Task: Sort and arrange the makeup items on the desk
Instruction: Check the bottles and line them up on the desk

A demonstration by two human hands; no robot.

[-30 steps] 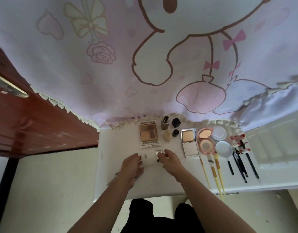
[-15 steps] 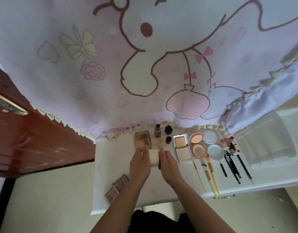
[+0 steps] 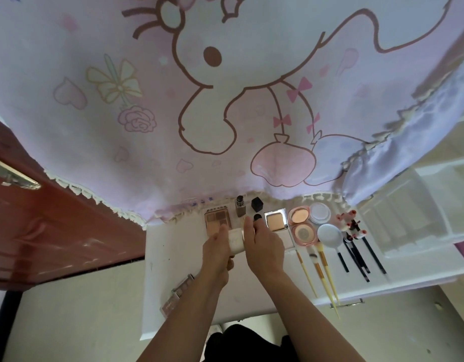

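The white box (image 3: pixel 236 240) is over the table (image 3: pixel 173 257), at six o'clock from the brown palette (image 3: pixel 216 222). It looks light, stiff and slick, so take its sides. The left hand (image 3: pixel 217 248) has a closed grip around it. The right hand (image 3: pixel 263 242) touches it, grip unclear.

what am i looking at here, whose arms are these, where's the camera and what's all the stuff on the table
No machine here: a person wears one wide-angle camera on the head, looking down at their own bare arms. The cartoon-print cloth hangs behind a white desk. On it lies makeup: an eyeshadow palette, a square powder compact, a pink round compact, yellow-handled brushes and black-handled brushes on the right, a second palette at the near left edge. The left hand grips a small white container; the right hand touches its other side.
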